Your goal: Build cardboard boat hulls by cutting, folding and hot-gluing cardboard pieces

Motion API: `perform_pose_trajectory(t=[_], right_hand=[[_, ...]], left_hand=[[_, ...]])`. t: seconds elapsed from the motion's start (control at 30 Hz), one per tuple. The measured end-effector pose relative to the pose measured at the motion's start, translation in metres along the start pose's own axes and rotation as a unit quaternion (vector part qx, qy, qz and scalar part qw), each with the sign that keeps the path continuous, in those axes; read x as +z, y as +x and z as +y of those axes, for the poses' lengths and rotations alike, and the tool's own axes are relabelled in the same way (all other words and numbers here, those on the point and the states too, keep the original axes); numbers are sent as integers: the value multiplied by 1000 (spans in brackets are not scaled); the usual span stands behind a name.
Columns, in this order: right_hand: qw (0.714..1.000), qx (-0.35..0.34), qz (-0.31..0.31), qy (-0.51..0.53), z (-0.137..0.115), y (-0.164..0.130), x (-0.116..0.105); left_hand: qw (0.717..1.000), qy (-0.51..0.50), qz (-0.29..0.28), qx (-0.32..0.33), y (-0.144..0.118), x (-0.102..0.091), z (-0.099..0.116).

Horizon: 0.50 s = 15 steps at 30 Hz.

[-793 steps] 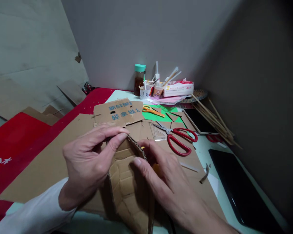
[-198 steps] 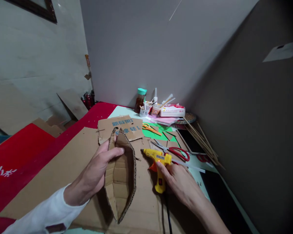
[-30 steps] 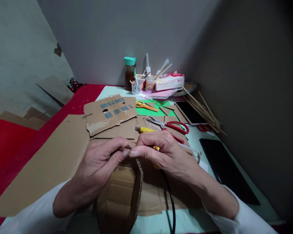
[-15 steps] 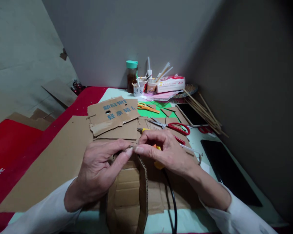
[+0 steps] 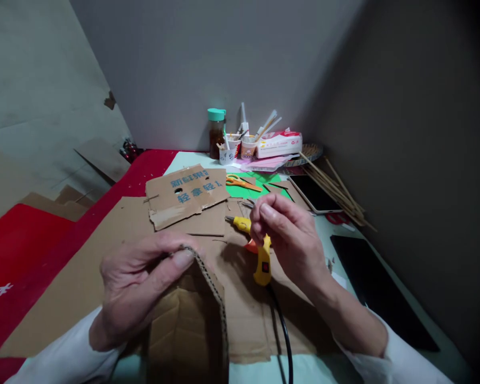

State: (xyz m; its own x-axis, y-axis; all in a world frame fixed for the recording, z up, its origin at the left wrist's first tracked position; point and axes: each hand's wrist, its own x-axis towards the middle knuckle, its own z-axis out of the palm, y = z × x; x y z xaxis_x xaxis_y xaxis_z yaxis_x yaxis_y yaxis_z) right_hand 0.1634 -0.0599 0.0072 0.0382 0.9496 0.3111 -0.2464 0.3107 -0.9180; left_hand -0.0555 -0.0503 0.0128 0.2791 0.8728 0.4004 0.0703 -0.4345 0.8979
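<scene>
Plainly, the left grip (image 5: 136, 285) pinches curved, corrugated cardboard (image 5: 184, 320), the right grip's (image 5: 292, 240) hold unclear.

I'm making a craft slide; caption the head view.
Left hand pinches a curved corrugated cardboard piece; right hand hovers by the yellow glue gun.

A hand could pass between the folded cardboard (image 5: 184, 328) in the left hand (image 5: 142, 288) and the yellow glue gun (image 5: 263, 271), but its black cable (image 5: 285, 325) and the raised right hand (image 5: 290, 237) block the right side, apparently with scissors (image 5: 248, 204) behind
</scene>
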Motion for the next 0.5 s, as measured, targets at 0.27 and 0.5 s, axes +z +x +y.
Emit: perform_pose_trajectory(t=[0.27,0.5], right_hand=[[986,18,-48,-156,6,-14,10],[952,-35,-107,-283,0,-6,12]], left_hand=[[988,-85,59,-117,8,4,5],[982,152,105,-38,13,8,-1]])
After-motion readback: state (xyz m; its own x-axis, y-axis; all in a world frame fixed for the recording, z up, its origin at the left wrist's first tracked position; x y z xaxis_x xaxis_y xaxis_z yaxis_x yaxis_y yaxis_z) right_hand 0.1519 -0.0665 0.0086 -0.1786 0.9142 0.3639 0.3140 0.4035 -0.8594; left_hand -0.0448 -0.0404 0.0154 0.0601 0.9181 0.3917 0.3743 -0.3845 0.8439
